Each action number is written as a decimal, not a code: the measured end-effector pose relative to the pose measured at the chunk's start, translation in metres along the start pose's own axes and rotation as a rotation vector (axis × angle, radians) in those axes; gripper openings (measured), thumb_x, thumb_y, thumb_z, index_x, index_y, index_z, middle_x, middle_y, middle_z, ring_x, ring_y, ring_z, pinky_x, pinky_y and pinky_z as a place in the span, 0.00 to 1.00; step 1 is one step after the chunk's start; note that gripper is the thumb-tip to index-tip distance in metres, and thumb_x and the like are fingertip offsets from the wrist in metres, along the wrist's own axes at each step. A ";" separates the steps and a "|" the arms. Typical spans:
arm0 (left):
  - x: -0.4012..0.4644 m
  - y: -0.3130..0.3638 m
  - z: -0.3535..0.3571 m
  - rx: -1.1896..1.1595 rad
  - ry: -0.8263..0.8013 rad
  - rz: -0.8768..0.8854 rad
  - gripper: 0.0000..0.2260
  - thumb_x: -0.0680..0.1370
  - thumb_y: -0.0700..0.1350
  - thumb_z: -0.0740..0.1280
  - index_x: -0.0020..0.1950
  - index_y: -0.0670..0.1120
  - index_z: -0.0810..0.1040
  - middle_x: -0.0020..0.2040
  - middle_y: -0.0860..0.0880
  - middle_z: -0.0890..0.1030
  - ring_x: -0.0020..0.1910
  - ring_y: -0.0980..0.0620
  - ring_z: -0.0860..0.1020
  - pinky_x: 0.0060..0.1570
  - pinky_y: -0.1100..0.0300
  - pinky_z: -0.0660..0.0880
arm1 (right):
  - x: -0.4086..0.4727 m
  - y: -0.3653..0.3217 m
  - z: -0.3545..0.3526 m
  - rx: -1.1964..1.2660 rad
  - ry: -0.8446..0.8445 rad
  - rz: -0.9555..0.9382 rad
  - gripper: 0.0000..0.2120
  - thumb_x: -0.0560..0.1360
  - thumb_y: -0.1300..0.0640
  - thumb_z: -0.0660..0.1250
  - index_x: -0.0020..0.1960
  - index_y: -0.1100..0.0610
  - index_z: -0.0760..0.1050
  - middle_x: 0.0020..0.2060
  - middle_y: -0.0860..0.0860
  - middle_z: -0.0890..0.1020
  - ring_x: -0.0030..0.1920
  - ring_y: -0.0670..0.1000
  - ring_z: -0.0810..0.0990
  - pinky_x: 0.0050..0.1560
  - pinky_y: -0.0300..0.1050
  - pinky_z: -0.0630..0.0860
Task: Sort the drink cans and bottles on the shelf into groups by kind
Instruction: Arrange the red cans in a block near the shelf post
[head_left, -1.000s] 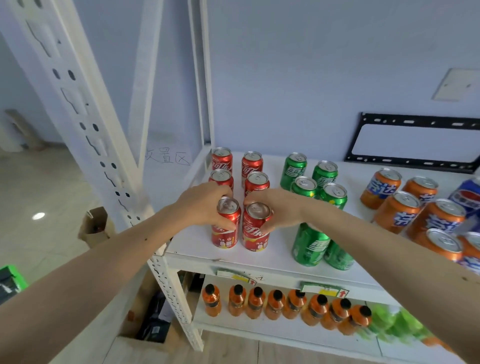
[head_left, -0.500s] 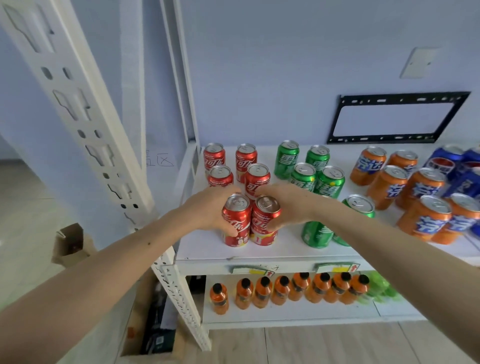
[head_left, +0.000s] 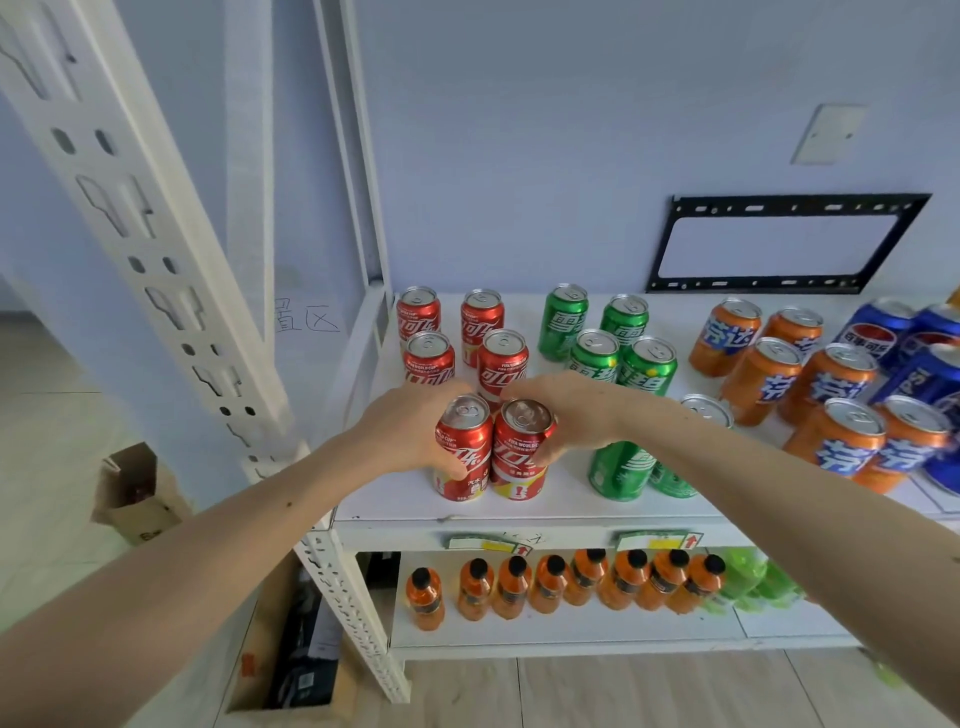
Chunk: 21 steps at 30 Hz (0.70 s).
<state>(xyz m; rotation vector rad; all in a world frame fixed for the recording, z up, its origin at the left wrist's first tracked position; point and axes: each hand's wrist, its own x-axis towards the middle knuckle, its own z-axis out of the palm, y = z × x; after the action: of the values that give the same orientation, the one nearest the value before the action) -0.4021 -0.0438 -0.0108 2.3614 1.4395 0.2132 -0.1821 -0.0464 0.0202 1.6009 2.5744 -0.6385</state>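
Observation:
Two red cola cans stand side by side near the front of the white shelf (head_left: 467, 512). My left hand (head_left: 410, 431) wraps the left red can (head_left: 464, 452); my right hand (head_left: 566, 415) wraps the right red can (head_left: 521, 452). Behind them stand several more red cans (head_left: 503, 358) in two rows. Green cans (head_left: 647, 366) form a group to the right, two of them partly hidden under my right forearm. Orange cans (head_left: 761, 379) and blue cans (head_left: 878, 327) stand farther right.
A lower shelf holds a row of orange bottles (head_left: 550, 584) and some green bottles (head_left: 743, 577). A white perforated upright (head_left: 171, 291) rises at the left. Cardboard boxes (head_left: 130, 488) sit on the floor. A black bracket (head_left: 779, 241) hangs on the wall.
Both hands stay on the two front red cans, which remain together on the shelf. The camera view has shifted right and back, bringing more orange and blue cans into sight.

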 end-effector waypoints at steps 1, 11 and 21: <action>0.000 0.001 0.000 0.008 0.004 -0.005 0.37 0.61 0.55 0.79 0.67 0.56 0.68 0.62 0.52 0.79 0.58 0.50 0.78 0.54 0.51 0.78 | 0.000 0.001 0.000 0.001 -0.003 -0.006 0.34 0.66 0.56 0.79 0.68 0.49 0.68 0.64 0.49 0.77 0.63 0.52 0.75 0.61 0.48 0.73; -0.005 0.011 0.003 0.080 0.038 -0.059 0.38 0.62 0.58 0.78 0.68 0.54 0.67 0.63 0.51 0.78 0.58 0.48 0.78 0.54 0.49 0.77 | 0.002 0.004 -0.005 0.003 -0.056 -0.046 0.37 0.65 0.59 0.79 0.69 0.47 0.68 0.64 0.48 0.76 0.63 0.52 0.74 0.64 0.56 0.72; -0.004 0.008 -0.031 -0.188 0.027 -0.111 0.47 0.65 0.58 0.78 0.77 0.53 0.57 0.71 0.50 0.71 0.66 0.50 0.73 0.64 0.49 0.72 | -0.008 0.013 -0.026 0.083 0.002 0.020 0.46 0.64 0.57 0.80 0.75 0.47 0.59 0.69 0.46 0.71 0.63 0.49 0.74 0.64 0.51 0.74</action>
<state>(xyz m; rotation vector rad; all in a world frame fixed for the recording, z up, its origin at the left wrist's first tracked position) -0.4069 -0.0433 0.0212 2.1301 1.4883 0.3365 -0.1625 -0.0387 0.0422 1.6497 2.5622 -0.7519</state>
